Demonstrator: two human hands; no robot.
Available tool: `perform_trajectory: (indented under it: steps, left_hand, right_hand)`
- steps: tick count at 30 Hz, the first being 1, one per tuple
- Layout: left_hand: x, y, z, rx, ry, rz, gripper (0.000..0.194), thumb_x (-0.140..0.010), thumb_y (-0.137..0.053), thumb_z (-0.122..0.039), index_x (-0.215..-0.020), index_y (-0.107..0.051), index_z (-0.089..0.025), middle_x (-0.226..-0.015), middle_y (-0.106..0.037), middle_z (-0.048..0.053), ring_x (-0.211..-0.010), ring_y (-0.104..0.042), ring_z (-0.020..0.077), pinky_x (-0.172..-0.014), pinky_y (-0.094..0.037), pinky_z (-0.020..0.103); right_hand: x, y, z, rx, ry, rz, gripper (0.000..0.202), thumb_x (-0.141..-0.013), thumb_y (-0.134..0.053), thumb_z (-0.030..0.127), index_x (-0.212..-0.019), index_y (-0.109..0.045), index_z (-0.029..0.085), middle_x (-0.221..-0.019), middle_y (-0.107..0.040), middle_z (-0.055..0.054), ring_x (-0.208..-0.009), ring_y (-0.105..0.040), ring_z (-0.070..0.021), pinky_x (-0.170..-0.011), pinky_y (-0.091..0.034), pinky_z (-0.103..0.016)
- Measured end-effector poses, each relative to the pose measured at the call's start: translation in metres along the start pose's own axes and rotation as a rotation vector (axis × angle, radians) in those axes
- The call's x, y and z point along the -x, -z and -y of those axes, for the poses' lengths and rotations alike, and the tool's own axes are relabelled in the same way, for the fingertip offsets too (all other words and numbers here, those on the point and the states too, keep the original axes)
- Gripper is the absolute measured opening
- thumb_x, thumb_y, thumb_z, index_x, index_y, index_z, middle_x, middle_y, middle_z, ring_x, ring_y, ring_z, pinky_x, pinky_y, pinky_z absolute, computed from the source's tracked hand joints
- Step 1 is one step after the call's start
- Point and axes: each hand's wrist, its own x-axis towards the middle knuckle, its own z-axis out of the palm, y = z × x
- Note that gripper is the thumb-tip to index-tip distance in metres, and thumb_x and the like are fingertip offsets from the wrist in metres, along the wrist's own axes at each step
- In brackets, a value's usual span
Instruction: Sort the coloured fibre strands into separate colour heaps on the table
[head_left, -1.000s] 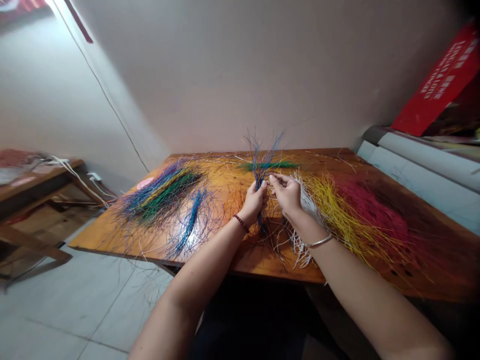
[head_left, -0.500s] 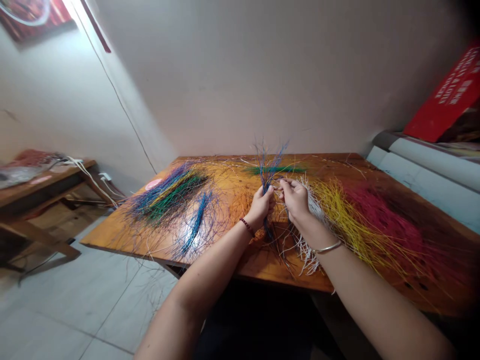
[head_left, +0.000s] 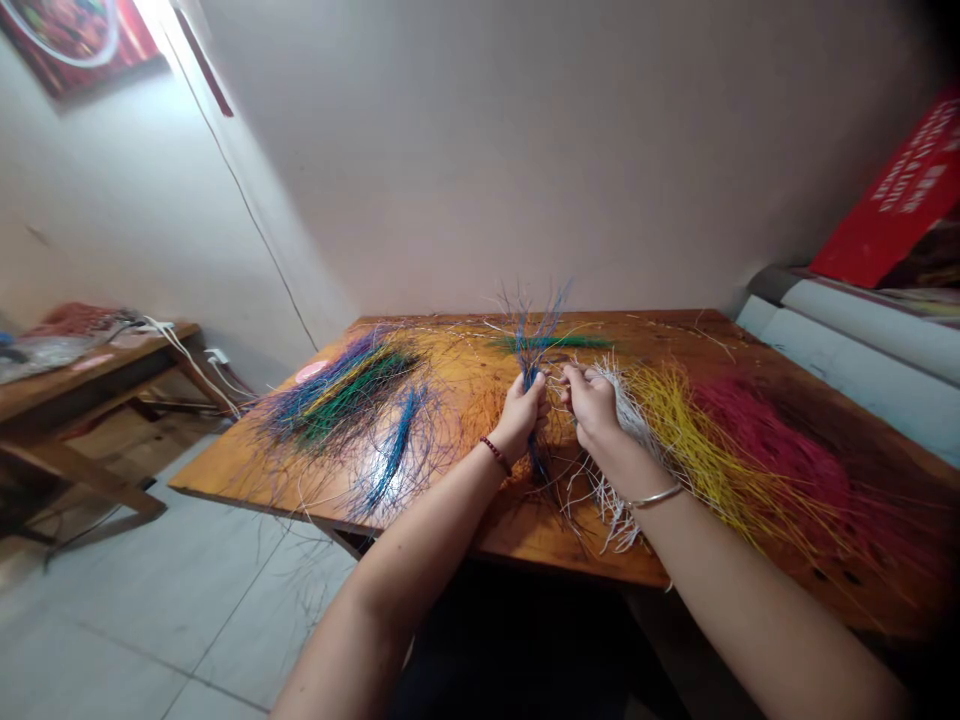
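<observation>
Over the wooden table (head_left: 480, 552), my left hand (head_left: 520, 412) is closed round an upright bundle of blue strands (head_left: 534, 345), whose thin tips fan out above the fist. Close by on the right, my right hand (head_left: 591, 400) has its fingers pinched together beside the bundle. Thin strands run between the two hands, but what exactly the right fingers grip is too small to make out. Orange strands (head_left: 484, 415) lie behind the left wrist. White strands (head_left: 622, 395) spread under and beside the right hand.
Yellow strands (head_left: 697, 450) and magenta strands (head_left: 787, 440) lie on the right. On the left are a multicoloured pile (head_left: 352, 385) and a small blue bundle (head_left: 397, 445). Green strands (head_left: 570, 342) lie at the back. A side table (head_left: 97, 375) with cables stands farther left.
The right hand has shifted slightly, with its fingers drawn in closer. My left hand keeps its hold on the blue bundle. The whole view has tilted a little.
</observation>
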Motion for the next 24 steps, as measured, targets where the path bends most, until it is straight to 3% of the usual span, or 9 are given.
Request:
perform_trajectory:
  steps: [8, 13, 19, 24]
  left_hand:
    - [-0.001, 0.001, -0.001, 0.033, 0.021, 0.043, 0.036, -0.073, -0.067, -0.048, -0.090, -0.055, -0.018, -0.054, -0.022, -0.010, -0.037, -0.017, 0.0026, -0.034, -0.010, 0.015]
    - [-0.004, 0.004, 0.000, 0.047, 0.016, 0.007, 0.036, -0.074, -0.067, -0.049, -0.087, -0.055, -0.017, -0.054, -0.021, -0.010, -0.037, -0.016, 0.0024, -0.034, -0.009, 0.015]
    - [-0.004, 0.005, 0.000, 0.078, -0.026, -0.042, 0.035, -0.075, -0.065, -0.049, -0.084, -0.053, -0.017, -0.052, -0.022, -0.011, -0.037, -0.015, 0.0026, -0.034, -0.011, 0.014]
    - [-0.005, 0.004, -0.002, 0.086, -0.022, -0.092, 0.033, -0.077, -0.064, -0.048, -0.081, -0.051, -0.018, -0.052, -0.022, -0.011, -0.036, -0.015, 0.0025, -0.034, -0.011, 0.014]
  right_hand:
    - [-0.003, 0.001, -0.003, 0.027, -0.064, -0.035, 0.036, -0.054, -0.075, 0.044, -0.072, -0.063, 0.015, -0.059, -0.061, 0.001, -0.037, -0.044, -0.0060, -0.033, -0.033, -0.019]
    - [-0.002, 0.000, -0.007, 0.080, 0.039, 0.008, 0.046, -0.055, -0.075, 0.055, -0.075, -0.064, 0.014, -0.067, -0.067, -0.005, -0.041, -0.051, -0.0090, -0.037, -0.041, -0.021]
    - [0.006, -0.002, -0.013, 0.153, 0.262, 0.033, 0.044, -0.062, -0.073, 0.053, -0.080, -0.064, 0.015, -0.074, -0.071, -0.009, -0.051, -0.063, -0.0156, -0.047, -0.051, -0.026]
    - [0.007, -0.002, -0.022, 0.164, 0.261, 0.044, 0.041, -0.067, -0.069, 0.051, -0.083, -0.067, 0.013, -0.083, -0.072, -0.013, -0.060, -0.067, -0.0196, -0.055, -0.056, -0.032]
